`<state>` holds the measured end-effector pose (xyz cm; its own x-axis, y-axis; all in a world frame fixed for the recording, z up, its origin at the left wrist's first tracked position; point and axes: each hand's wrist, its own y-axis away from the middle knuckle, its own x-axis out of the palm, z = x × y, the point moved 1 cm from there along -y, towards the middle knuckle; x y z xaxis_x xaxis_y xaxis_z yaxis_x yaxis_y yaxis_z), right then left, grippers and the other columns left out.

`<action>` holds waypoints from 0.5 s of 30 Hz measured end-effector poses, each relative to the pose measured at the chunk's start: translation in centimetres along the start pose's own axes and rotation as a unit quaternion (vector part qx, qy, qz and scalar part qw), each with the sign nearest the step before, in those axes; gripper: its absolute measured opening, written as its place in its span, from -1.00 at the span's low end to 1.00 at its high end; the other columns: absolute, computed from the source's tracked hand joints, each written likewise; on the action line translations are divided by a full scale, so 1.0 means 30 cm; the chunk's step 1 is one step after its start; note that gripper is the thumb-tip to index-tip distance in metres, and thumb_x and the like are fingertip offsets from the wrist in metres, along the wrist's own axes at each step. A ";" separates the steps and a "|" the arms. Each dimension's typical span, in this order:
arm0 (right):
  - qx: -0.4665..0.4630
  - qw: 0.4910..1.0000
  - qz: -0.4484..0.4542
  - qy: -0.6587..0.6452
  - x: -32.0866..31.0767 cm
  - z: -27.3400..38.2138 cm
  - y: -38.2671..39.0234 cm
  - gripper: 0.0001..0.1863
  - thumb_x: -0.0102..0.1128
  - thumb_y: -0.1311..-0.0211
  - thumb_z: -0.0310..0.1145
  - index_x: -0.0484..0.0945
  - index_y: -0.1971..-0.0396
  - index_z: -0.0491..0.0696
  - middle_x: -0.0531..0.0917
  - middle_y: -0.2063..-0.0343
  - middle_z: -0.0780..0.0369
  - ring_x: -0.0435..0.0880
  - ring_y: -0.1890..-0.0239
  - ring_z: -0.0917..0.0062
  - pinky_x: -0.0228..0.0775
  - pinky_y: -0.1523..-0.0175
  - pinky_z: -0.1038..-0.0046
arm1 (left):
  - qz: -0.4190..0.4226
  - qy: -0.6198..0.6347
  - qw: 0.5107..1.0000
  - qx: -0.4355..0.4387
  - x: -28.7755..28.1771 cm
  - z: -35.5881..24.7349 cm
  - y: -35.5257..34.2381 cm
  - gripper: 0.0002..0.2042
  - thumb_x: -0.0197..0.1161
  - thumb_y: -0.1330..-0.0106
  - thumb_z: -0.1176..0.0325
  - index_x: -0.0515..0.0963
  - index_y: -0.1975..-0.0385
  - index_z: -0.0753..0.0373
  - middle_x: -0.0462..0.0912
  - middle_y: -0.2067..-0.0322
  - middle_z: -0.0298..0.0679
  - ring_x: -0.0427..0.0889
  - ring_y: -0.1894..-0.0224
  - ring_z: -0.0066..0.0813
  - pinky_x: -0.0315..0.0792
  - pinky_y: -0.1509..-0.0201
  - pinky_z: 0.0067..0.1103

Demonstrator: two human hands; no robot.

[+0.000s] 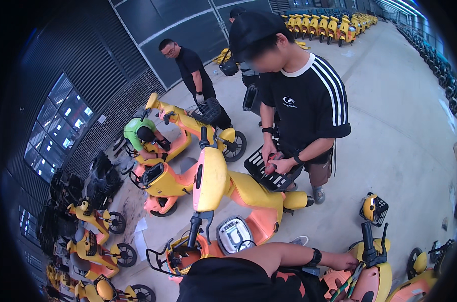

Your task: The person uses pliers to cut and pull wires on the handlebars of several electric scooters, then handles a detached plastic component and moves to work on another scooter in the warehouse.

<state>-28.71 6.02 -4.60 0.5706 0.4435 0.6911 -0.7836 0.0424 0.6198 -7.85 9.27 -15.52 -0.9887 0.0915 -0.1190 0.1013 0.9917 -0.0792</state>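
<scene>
Floor (379,116) in grey, brick wall (118,100), yellow scooters (256,194) — left hand (345,260), right hand (335,292) near green strip (353,282), fingers' hold unclear.

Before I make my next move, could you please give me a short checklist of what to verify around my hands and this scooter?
1. Left hand off the black handlebar grip: ok, it is beside it.
2. Right hand fully in view: not ok, the picture's lower edge cuts it off.
3. Green-and-yellow strip firmly held: cannot tell, the grip on it is unclear.
4. Co-worker's hands away from yours: ok, they are over the black basket.
5. Nearest scooter standing steady: cannot tell, its lower part is out of view.
</scene>
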 end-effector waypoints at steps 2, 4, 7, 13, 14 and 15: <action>-0.001 1.000 -0.011 0.010 0.007 0.001 0.001 -0.06 0.10 0.45 -0.52 0.27 -0.24 -0.23 0.57 0.07 -0.09 0.65 0.31 -0.03 0.55 0.26 -0.09 | -0.025 -0.063 0.997 0.042 -0.002 0.034 -0.011 -0.85 0.02 -0.32 0.39 0.50 0.35 0.30 0.59 0.51 -0.15 0.60 0.40 -0.23 0.45 0.28 -0.39; -0.005 1.000 -0.019 0.016 0.016 0.006 -0.003 -0.06 0.09 0.45 -0.53 0.27 -0.24 -0.23 0.57 0.07 -0.09 0.65 0.31 -0.04 0.55 0.26 -0.10 | -0.051 -0.120 0.988 0.080 0.003 0.031 -0.015 -0.86 0.02 -0.31 0.40 0.51 0.34 0.29 0.61 0.49 -0.14 0.61 0.38 -0.20 0.45 0.26 -0.38; -0.010 0.999 -0.030 0.023 0.016 0.003 0.001 -0.07 0.09 0.45 -0.54 0.27 -0.24 -0.23 0.57 0.07 -0.10 0.65 0.30 -0.05 0.55 0.26 -0.11 | -0.031 -0.081 0.996 0.030 -0.006 0.006 -0.001 -0.85 0.01 -0.34 0.39 0.52 0.32 0.29 0.63 0.46 -0.16 0.63 0.35 -0.22 0.46 0.23 -0.39; -0.018 0.998 -0.049 0.031 0.006 0.000 0.012 -0.08 0.07 0.44 -0.56 0.27 -0.23 -0.23 0.57 0.06 -0.10 0.66 0.29 -0.08 0.56 0.26 -0.14 | -0.007 0.063 0.998 -0.011 0.022 -0.012 0.010 -0.85 0.00 -0.42 0.40 0.49 0.28 0.32 0.60 0.49 -0.19 0.59 0.42 -0.38 0.46 0.29 -0.47; -0.019 0.998 -0.051 0.033 0.003 -0.002 0.008 -0.08 0.07 0.44 -0.56 0.27 -0.23 -0.23 0.57 0.06 -0.10 0.66 0.28 -0.08 0.56 0.26 -0.15 | -0.020 0.105 0.994 -0.030 0.023 -0.026 0.014 -0.87 0.05 -0.41 0.40 0.48 0.26 0.32 0.55 0.49 -0.20 0.57 0.41 -0.43 0.46 0.26 -0.49; -0.019 0.998 -0.052 0.035 -0.001 -0.004 0.006 -0.08 0.07 0.44 -0.57 0.27 -0.23 -0.23 0.57 0.06 -0.10 0.66 0.28 -0.09 0.56 0.26 -0.15 | -0.022 0.106 0.994 -0.030 0.020 -0.049 0.020 -0.87 0.05 -0.41 0.40 0.48 0.26 0.32 0.55 0.49 -0.20 0.57 0.41 -0.43 0.46 0.26 -0.49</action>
<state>-28.91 6.13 -4.56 0.6316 0.4960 0.5959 -0.7307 0.1237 0.6714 -8.55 10.05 -14.17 -0.9937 0.0588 0.0958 0.0573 0.9982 -0.0192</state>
